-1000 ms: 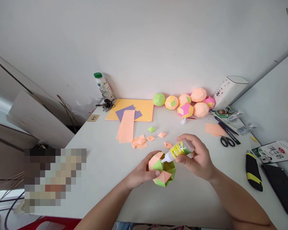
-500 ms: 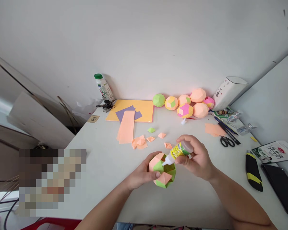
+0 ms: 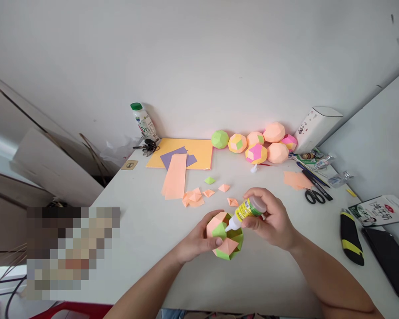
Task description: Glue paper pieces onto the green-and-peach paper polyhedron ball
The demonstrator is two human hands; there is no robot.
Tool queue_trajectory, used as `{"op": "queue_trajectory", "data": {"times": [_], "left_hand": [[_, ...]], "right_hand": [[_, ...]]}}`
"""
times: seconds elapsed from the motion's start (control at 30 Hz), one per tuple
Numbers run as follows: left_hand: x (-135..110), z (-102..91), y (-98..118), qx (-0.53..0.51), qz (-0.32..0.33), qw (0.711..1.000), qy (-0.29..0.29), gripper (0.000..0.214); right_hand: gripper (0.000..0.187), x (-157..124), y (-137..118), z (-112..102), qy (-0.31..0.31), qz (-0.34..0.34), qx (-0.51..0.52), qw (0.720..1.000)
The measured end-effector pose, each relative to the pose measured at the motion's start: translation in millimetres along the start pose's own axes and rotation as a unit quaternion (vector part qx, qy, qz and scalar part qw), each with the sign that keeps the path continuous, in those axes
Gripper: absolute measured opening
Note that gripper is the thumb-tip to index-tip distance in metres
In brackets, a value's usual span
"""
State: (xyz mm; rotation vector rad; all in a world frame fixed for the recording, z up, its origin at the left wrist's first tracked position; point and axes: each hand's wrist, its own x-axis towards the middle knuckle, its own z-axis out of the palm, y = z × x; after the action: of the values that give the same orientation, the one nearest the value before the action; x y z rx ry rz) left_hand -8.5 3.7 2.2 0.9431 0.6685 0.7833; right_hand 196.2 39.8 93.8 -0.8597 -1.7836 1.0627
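Note:
My left hand (image 3: 194, 243) grips a green and peach paper ball (image 3: 225, 239) that rests low over the white table (image 3: 146, 226), its open hollow facing up. My right hand (image 3: 272, 219) is closed round a small glue bottle (image 3: 248, 210) with a yellow label, tilted down to the left. The white nozzle touches the rim of the ball's opening. Small folded peach and green paper pieces (image 3: 199, 195) lie just beyond the ball.
Finished paper balls (image 3: 256, 144) line the wall beside a white box (image 3: 315, 128). Coloured paper sheets (image 3: 182, 155), a drink bottle (image 3: 143, 120) and keys (image 3: 148, 146) sit at the back left. Scissors (image 3: 314, 195), a utility knife (image 3: 350, 237) and a carton (image 3: 381, 210) lie right.
The glue bottle's nozzle has shifted slightly along the ball's opening. Both hands otherwise keep their grips and places.

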Motion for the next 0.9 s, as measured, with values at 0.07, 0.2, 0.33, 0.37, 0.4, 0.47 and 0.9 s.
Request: {"op": "queue_trajectory", "data": {"times": [0.07, 0.2, 0.33, 0.37, 0.4, 0.47, 0.9], "left_hand": [[0, -0.7, -1, 0.002, 0.001, 1.000, 0.006, 0.073], [0, -2.2, -3, 0.005, 0.005, 1.000, 0.006, 0.074], [0, -1.2, -2, 0.013, 0.005, 1.000, 0.003, 0.074], [0, -0.6, -1, 0.015, 0.006, 1.000, 0.003, 0.075], [0, -0.1, 0, 0.017, 0.007, 1.000, 0.005, 0.076], [0, 0.6, 1, 0.020, 0.006, 1.000, 0.009, 0.078], [-1, -1.9, 0, 0.015, 0.006, 1.000, 0.023, 0.079]], "right_hand": [[0.041, 0, 0, 0, -0.001, 0.015, 0.013, 1.000], [0.046, 2, 4, -1, 0.008, 0.066, 0.069, 0.995], [0.051, 5, 9, -3, 0.001, 0.110, 0.123, 0.986], [0.052, 6, 10, -3, -0.005, 0.125, 0.135, 0.983], [0.051, 7, 11, -4, -0.013, 0.143, 0.144, 0.979], [0.046, 9, 13, -5, -0.027, 0.178, 0.155, 0.971], [0.035, 14, 17, -13, -0.061, 0.223, 0.245, 0.941]]}}
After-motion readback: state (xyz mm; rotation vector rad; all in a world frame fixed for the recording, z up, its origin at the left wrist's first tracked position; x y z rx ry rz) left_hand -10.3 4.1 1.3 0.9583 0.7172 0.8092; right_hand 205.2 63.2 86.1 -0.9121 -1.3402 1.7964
